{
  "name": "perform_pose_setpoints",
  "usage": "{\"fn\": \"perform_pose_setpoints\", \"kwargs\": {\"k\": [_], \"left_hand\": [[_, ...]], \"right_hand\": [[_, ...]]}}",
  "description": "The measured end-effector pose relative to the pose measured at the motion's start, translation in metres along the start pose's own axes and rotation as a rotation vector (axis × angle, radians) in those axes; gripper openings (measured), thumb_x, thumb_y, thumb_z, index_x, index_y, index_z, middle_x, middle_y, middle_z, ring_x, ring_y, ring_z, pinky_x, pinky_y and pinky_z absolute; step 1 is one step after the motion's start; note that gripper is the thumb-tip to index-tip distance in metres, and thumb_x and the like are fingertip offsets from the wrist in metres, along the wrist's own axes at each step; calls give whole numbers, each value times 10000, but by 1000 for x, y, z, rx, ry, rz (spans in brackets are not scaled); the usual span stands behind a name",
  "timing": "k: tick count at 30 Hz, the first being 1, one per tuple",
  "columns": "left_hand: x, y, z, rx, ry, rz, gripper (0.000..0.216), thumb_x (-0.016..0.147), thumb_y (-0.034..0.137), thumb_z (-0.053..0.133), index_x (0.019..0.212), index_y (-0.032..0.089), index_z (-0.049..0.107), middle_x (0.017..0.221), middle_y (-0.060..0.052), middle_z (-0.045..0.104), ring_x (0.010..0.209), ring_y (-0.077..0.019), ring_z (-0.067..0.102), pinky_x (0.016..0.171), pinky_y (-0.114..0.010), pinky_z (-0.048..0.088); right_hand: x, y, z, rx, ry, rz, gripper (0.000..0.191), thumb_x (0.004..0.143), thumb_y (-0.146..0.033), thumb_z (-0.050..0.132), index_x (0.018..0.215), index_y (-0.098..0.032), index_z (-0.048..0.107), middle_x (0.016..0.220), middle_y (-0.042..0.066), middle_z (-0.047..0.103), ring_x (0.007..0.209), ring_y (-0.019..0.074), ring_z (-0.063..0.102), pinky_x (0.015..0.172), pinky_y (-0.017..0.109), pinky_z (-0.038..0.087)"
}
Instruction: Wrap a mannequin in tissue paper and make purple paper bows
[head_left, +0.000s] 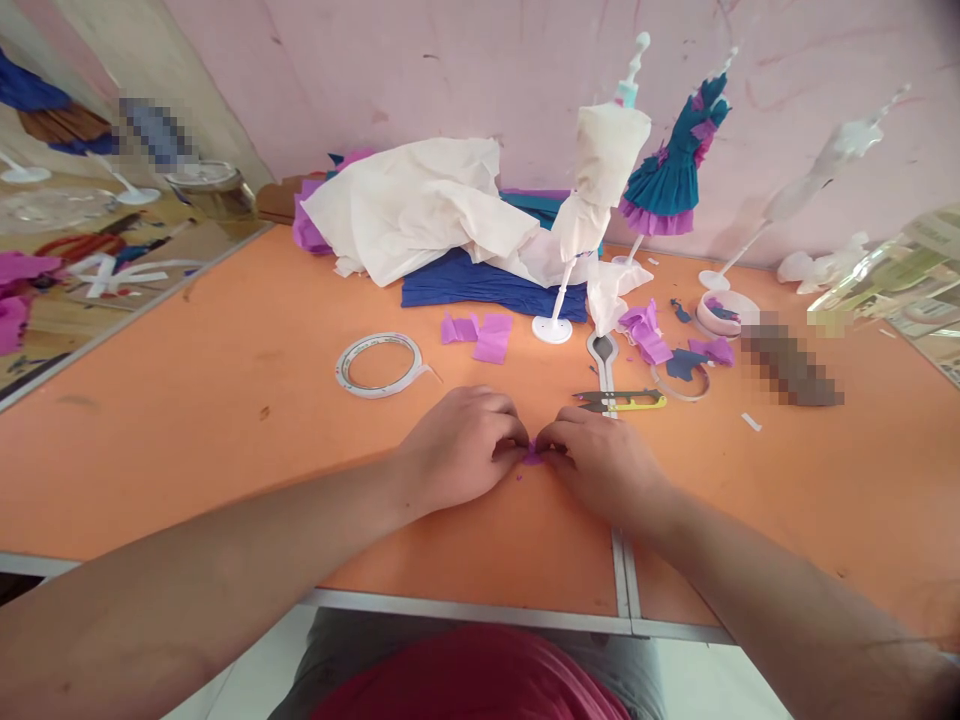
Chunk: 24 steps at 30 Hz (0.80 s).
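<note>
My left hand (459, 447) and my right hand (600, 462) rest knuckles-up on the orange table (225, 420), fingertips meeting. Both pinch a tiny scrap of purple paper (532, 455) between them; most of it is hidden under my fingers. Just beyond my right hand lie yellow-handled thread snips (622, 401). A white tape roll (379, 364) lies to the upper left of my left hand.
Farther back stand a white paper-wrapped mannequin stand (592, 200), a teal and purple dressed mannequin (671, 170) and a bare clear one (802, 190). White and blue crepe paper (427, 220) is piled by the wall. Purple scraps (480, 333) and white scissors (604, 355) lie mid-table.
</note>
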<state>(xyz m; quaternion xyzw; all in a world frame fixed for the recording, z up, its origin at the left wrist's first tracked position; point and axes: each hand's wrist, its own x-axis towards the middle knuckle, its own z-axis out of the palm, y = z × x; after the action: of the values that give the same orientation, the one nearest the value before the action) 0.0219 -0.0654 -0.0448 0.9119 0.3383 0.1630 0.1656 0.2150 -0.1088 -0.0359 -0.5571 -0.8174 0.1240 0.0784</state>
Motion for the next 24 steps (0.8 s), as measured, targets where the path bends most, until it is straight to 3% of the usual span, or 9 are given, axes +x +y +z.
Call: {"fn": "perform_pose_setpoints", "kwargs": {"k": [9,19,24], "left_hand": [[0,-1,0,1,-29,12,169,842,258,567,829,205,726,785,-22,659,749,-170,559,770,-340,426],[1,0,-5,27,-57,29,173,852,228,545,847,209,716,801,-23,647,768,-175,554,776,-344,413],[-2,0,-4,-65,0,-40,156,848,266,573,865,209,717,850,-26,636,847,-176,555,799,-315,437]], "right_hand": [[-2,3,-10,126,110,27,134,839,-226,586,877,-275,704,814,-29,651,723,107,582,584,227,347],[1,1,-1,-109,-1,-47,193,917,-257,488,910,-260,681,853,-12,639,748,128,586,565,267,308],[-1,-2,3,-211,-43,-60,193,927,-225,457,927,-231,650,876,11,618,714,134,559,521,282,259]]}}
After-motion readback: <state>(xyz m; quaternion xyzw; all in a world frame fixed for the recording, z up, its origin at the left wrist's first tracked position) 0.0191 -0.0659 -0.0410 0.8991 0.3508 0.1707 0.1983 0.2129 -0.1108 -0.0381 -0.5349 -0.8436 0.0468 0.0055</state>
